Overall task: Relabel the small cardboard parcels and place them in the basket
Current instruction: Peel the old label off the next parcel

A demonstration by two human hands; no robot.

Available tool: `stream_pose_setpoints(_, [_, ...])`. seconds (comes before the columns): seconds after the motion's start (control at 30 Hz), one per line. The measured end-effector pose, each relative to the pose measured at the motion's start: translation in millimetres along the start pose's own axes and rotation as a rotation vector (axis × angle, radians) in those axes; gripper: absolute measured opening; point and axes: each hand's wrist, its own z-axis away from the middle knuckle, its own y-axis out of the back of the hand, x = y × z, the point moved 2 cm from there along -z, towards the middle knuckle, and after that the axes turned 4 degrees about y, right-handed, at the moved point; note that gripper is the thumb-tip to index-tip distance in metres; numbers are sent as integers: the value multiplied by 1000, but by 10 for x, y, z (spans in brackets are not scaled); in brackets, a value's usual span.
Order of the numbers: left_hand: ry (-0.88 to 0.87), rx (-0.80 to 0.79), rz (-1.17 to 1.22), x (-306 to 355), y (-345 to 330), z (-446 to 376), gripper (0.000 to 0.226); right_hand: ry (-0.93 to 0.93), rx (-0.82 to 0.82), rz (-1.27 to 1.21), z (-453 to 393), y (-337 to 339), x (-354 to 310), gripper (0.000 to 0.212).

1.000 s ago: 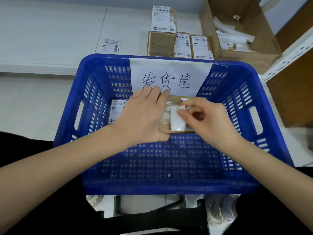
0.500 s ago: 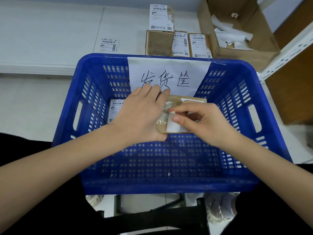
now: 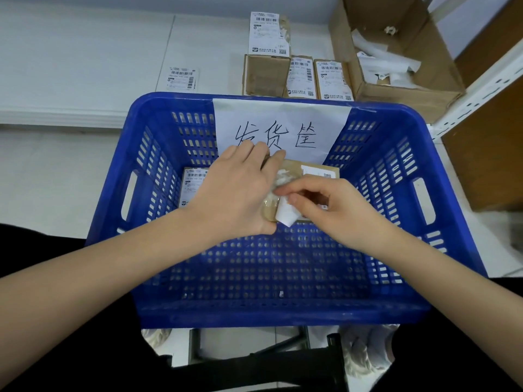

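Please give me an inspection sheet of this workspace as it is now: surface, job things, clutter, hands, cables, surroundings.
Surface: white floor with a low step.
Job's things: blue basket with a handwritten paper sign; inside, a labelled parcel at left and a held parcel with its label part peeled; four small parcels behind the basket.
Clutter: loose label on the floor; open carton of white paper scraps.
Hands: left hand holds the parcel down; right hand pinches the peeled label.
Cables: nothing seen.
Surroundings: white metal rack post, brown panel.
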Motion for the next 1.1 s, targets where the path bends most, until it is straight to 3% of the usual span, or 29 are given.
stream_pose_setpoints(0.27, [-1, -20, 6, 37, -46, 10, 105, 72, 21, 70, 0, -6, 34, 24])
stream_pose_setpoints(0.6, [-7, -36, 5, 47, -84, 26, 107, -34, -83, 115, 49, -6, 47, 27])
stream_pose_setpoints(0.77, [14, -34, 30, 16, -66, 3, 106, 181, -55, 258, 44, 63, -3, 20])
stream_pose_setpoints(0.93, [21, -29, 27, 11, -63, 10, 105, 219, -90, 232, 28, 129, 1, 26])
stream_pose_setpoints(1.1, [31, -34, 26, -12, -47, -12, 106, 336, -72, 375, 25, 128, 24, 29])
